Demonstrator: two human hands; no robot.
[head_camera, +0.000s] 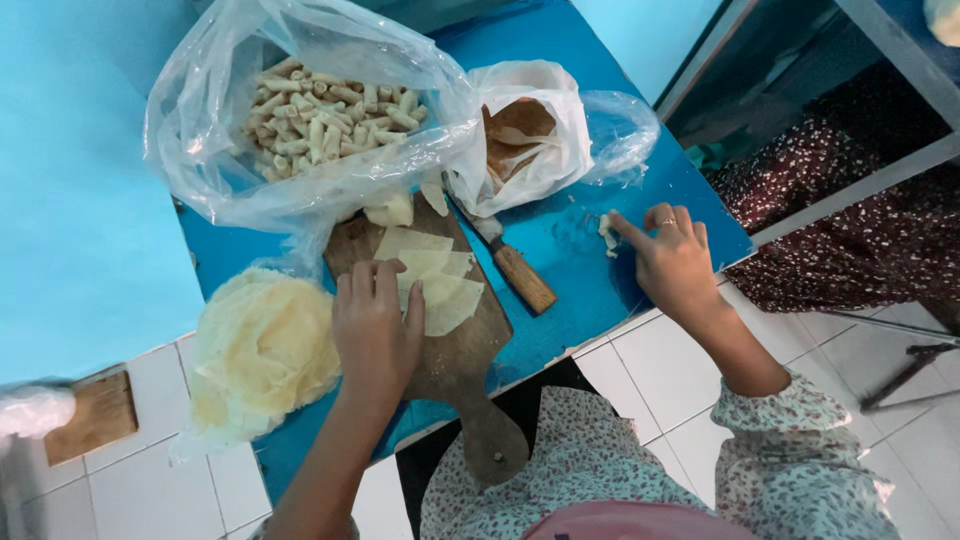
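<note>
My left hand (375, 325) lies flat on a wooden cutting board (470, 365), its fingertips on thin pale wrapper sheets (440, 285) stacked there. My right hand (672, 262) rests on the blue table (570, 250), index finger stretched to a small pale lump of filling (607, 233). A knife with a wooden handle (522, 277) lies between the two hands, its blade pointing toward the bags.
A clear plastic bag (215, 130) holds several small finished rolls (325, 115). A white bag (545, 135) holds brownish filling (515, 135). A pile of pale wrappers in plastic (262, 345) sits at the left. White tiled floor (660, 365) lies below.
</note>
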